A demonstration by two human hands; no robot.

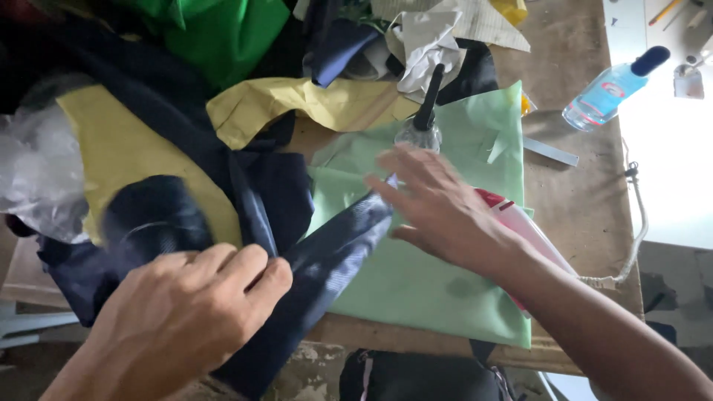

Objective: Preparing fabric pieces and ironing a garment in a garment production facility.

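Landmark for all positions: the light green cloth [445, 275] spread flat on the wooden bench [587, 193]. Far left of it, a crumpled clear plastic bag [33, 178], one seen. Next, still left of the green cloth, a yellow cloth [134, 156] lying under dark folds; a second yellow piece [312, 104] sits just above the green cloth's upper left corner, so two yellow pieces, possibly one folded sheet, cannot tell. Left hand [186, 312], below and left of the green cloth, is closed, fingers curled and pinching a fold of the navy cloth [334, 260]. That navy cloth runs as a strip from the pinch up across the green cloth's left edge; it looks thin, limp and light, a woven fabric with slight sheen, likely a bit slippery, so judged best held at a gathered fold or hem as the left hand has it, not by a flat face. Right hand [438, 208] is open, fingers spread, palm down over the middle of the green cloth, fingertips near the strip's upper end; contact unclear owing to blur. A bright green cloth [230, 33] lies well above the landmark, one. At the green cloth's top edge, one small clear bottle with a black nozzle [423, 119]. Under the right wrist, on the green cloth, one red and white packet [520, 219]. Right of the landmark, apart from it, one clear blue bottle [613, 89] lying on its side.
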